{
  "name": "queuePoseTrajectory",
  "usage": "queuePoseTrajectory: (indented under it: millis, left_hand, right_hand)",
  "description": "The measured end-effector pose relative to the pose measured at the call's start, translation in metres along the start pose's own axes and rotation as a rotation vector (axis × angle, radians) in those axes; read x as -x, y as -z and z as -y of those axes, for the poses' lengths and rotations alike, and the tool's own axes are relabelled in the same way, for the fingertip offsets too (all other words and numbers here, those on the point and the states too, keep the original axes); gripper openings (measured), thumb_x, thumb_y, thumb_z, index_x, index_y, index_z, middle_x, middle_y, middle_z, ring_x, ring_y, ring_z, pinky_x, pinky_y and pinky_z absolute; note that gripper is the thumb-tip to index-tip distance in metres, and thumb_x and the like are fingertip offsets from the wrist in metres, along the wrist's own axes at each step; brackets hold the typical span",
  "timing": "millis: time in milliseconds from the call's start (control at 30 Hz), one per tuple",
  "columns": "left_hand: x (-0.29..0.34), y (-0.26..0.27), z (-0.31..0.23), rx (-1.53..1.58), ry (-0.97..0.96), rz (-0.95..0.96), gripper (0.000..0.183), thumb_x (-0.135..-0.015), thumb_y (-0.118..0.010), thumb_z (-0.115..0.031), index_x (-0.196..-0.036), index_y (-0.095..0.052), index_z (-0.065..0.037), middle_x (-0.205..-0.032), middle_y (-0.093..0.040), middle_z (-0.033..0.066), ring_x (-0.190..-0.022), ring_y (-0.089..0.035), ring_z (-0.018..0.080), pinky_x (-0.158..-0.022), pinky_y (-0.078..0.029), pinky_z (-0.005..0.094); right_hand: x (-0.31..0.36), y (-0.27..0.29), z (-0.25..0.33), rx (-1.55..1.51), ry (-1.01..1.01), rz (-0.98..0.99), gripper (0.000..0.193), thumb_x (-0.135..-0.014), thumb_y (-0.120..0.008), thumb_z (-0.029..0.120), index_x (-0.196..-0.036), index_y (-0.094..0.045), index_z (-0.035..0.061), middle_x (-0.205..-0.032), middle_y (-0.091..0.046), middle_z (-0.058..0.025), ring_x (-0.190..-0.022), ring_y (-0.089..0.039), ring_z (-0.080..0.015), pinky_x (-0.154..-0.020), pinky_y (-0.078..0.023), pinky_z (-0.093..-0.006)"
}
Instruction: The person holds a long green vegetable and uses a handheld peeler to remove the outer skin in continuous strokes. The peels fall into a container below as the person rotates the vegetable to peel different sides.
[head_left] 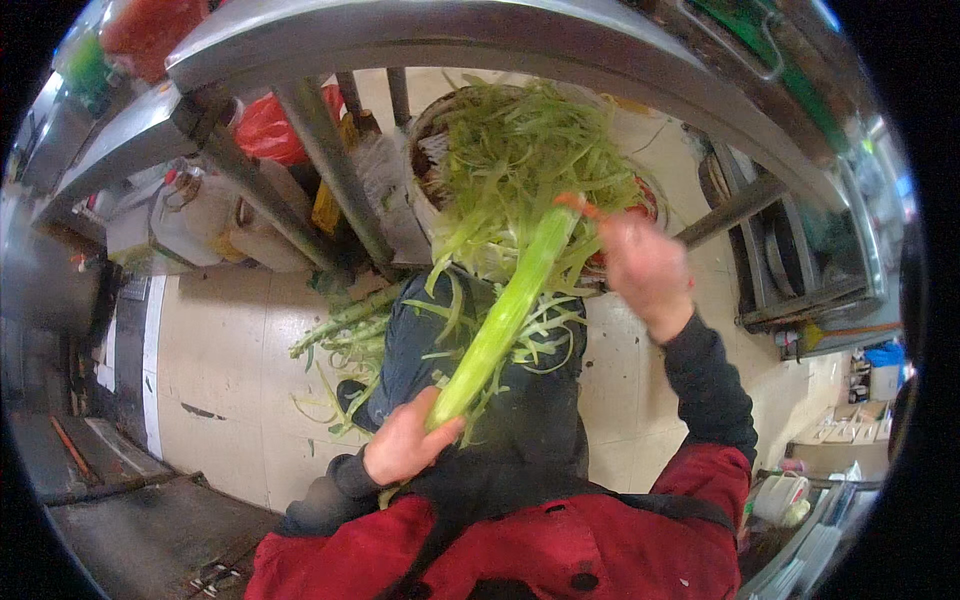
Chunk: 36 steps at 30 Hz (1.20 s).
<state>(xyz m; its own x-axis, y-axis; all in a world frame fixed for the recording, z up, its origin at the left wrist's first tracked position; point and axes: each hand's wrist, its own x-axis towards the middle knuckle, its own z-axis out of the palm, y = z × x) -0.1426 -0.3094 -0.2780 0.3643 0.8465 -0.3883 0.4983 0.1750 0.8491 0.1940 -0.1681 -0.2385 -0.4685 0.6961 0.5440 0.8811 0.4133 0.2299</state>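
Note:
A long, pale green celtuce stem [505, 315] slants across my lap, its far tip toward the bin. Around its near end my left hand [412, 438] is closed. By the far tip, my right hand [645, 265] is closed and smeared by motion; it grips an orange-handled peeler [580, 205], whose blade I cannot make out. Thin green peelings [530, 135] heap over a round bin [425, 215] between my knees and the metal frame. More strips lie on my dark trousers.
Unpeeled-looking celtuce stems [350, 322] lie on the tiled floor at my left, among scattered peelings. A steel table frame [480, 35] arches across the far side. Plastic jugs [195, 215] and a red bag [270, 130] sit under it at left. A metal rack [790, 250] stands at right.

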Motion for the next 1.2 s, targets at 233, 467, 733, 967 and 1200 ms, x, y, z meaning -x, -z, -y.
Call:
queuePoseTrajectory:
  millis: [233, 467, 733, 967, 1200]
  left_hand:
    - [0.01, -0.002, 0.0, -0.07, -0.009, -0.068, 0.038, -0.091, -0.065, -0.035, -0.102, -0.05, -0.001, -0.079, -0.061, 0.0278, -0.08, -0.063, 0.0477, -0.067, -0.048, 0.051]
    - [0.009, 0.004, 0.009, -0.048, -0.003, -0.066, 0.042, -0.092, -0.064, -0.037, -0.105, -0.05, 0.0, -0.08, -0.061, 0.0289, -0.082, -0.062, 0.0486, -0.066, -0.048, 0.0497]
    - [0.002, -0.004, -0.001, -0.115, -0.022, -0.101, 0.04, -0.092, -0.065, -0.035, -0.104, -0.049, -0.001, -0.08, -0.062, 0.0304, -0.083, -0.06, 0.0508, -0.066, -0.047, 0.0526]
    - [0.013, 0.007, 0.002, -0.088, -0.026, -0.071, 0.035, -0.093, -0.063, -0.032, -0.104, -0.05, -0.002, -0.072, -0.061, 0.0238, -0.067, -0.063, 0.0397, -0.059, -0.048, 0.047]
    - [-0.019, 0.007, -0.018, 0.554, 0.039, 0.317, 0.019, -0.098, -0.055, -0.02, -0.102, -0.05, -0.002, -0.069, -0.056, 0.0042, -0.046, -0.051, 0.011, -0.044, -0.041, 0.0259]
  right_hand:
    - [-0.023, -0.003, 0.006, 0.05, 0.092, 0.051, 0.008, -0.084, -0.058, 0.011, -0.092, -0.059, 0.0115, -0.072, -0.059, -0.006, -0.059, -0.06, -0.022, -0.049, -0.048, -0.0343]
    - [-0.004, -0.024, -0.077, 0.197, -0.126, 0.155, 0.009, -0.085, -0.058, 0.015, -0.092, -0.06, 0.0092, -0.076, -0.06, -0.009, -0.066, -0.062, -0.0278, -0.053, -0.049, -0.0389]
    - [-0.005, 0.006, 0.047, -0.089, 0.261, 0.106, 0.01, -0.088, -0.059, 0.019, -0.093, -0.057, 0.0114, -0.076, -0.055, -0.0035, -0.064, -0.059, -0.019, -0.049, -0.049, -0.0316]
    - [-0.034, -0.013, -0.059, 0.058, -0.151, 0.12, 0.013, -0.084, -0.059, 0.014, -0.095, -0.059, 0.0068, -0.075, -0.06, -0.0131, -0.066, -0.061, -0.0332, -0.057, -0.05, -0.0434]
    - [0.007, 0.013, 0.044, -0.07, 0.098, 0.112, 0.011, -0.083, -0.056, 0.013, -0.093, -0.061, 0.0114, -0.072, -0.056, -0.0047, -0.062, -0.059, -0.022, -0.05, -0.049, -0.0337]
